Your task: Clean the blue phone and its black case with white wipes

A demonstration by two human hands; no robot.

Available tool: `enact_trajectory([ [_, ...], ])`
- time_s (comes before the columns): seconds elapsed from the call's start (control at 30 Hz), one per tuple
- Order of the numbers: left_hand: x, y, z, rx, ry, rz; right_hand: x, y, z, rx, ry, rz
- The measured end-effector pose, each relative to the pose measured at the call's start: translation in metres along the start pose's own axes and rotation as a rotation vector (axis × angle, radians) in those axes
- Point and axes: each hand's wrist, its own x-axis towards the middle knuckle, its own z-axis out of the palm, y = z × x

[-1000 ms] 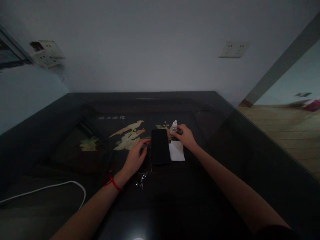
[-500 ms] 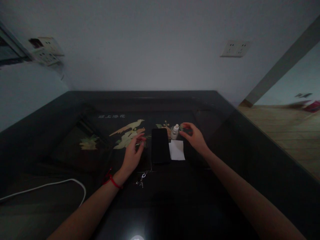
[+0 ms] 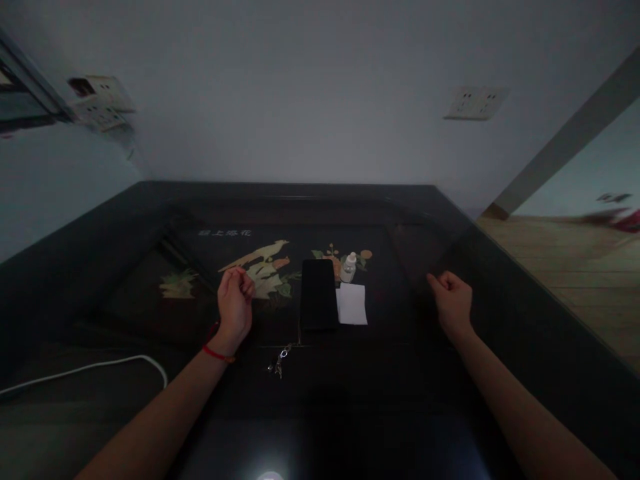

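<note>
My left hand is closed, its fingers curled in, and no object shows in it. It rests on the left side of the table, wearing a red cord bracelet. To the right, my right hand forms a fist, thumb pointing inward, with nothing visible in it. Between the hands lies a black phone, its metal charm strap trailing toward me. Against the phone's right side lies a white sheet of paper. Just behind the paper stands a small white-capped dropper bottle. Neither hand touches these things.
The dark glossy table carries a bird and flower picture. A white cable runs along its left side. Sockets sit on the wall behind, and a power strip is at the left corner.
My right hand has drawn away from the bottle to the right and curled into a fist. My left hand has moved left from the phone and closed. The bottle, phone and paper stay put.
</note>
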Motion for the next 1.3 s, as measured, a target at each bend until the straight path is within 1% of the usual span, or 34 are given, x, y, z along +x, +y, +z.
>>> enact_trajectory([
  [0.17,0.0,-0.001,-0.001,0.033,-0.017,0.001,-0.005,-0.01,-0.004,-0.04,-0.026,-0.018],
  [0.23,0.001,-0.004,-0.002,0.073,-0.026,0.015,-0.012,-0.021,-0.004,-0.047,-0.072,-0.049],
  [0.3,-0.002,-0.008,-0.001,0.136,-0.049,0.031,-0.025,-0.038,0.001,-0.038,-0.183,-0.1],
  [0.37,-0.009,-0.012,0.002,0.221,-0.107,0.045,-0.045,-0.059,0.013,-0.017,-0.36,-0.163],
  [0.43,-0.02,-0.016,0.008,0.324,-0.21,0.058,-0.065,-0.078,0.029,0.007,-0.543,-0.21],
  [0.5,-0.032,-0.017,0.014,0.437,-0.338,0.074,-0.081,-0.092,0.047,0.024,-0.655,-0.233],
  [0.53,-0.038,-0.017,0.016,0.498,-0.396,0.081,-0.086,-0.097,0.056,0.03,-0.687,-0.236],
  [0.63,-0.049,-0.014,0.021,0.65,-0.532,0.089,-0.091,-0.102,0.074,0.032,-0.721,-0.229],
  [0.7,-0.051,-0.012,0.021,0.718,-0.578,0.093,-0.091,-0.1,0.078,0.029,-0.721,-0.223],
  [0.93,-0.048,-0.012,0.02,0.81,-0.594,0.118,-0.093,-0.09,0.076,0.034,-0.725,-0.208],
  [1.13,-0.046,-0.018,0.018,0.809,-0.651,0.111,-0.093,-0.093,0.08,0.062,-0.755,-0.206],
  [1.3,-0.044,-0.017,0.015,0.816,-0.692,0.109,-0.094,-0.092,0.08,0.09,-0.757,-0.233],
])
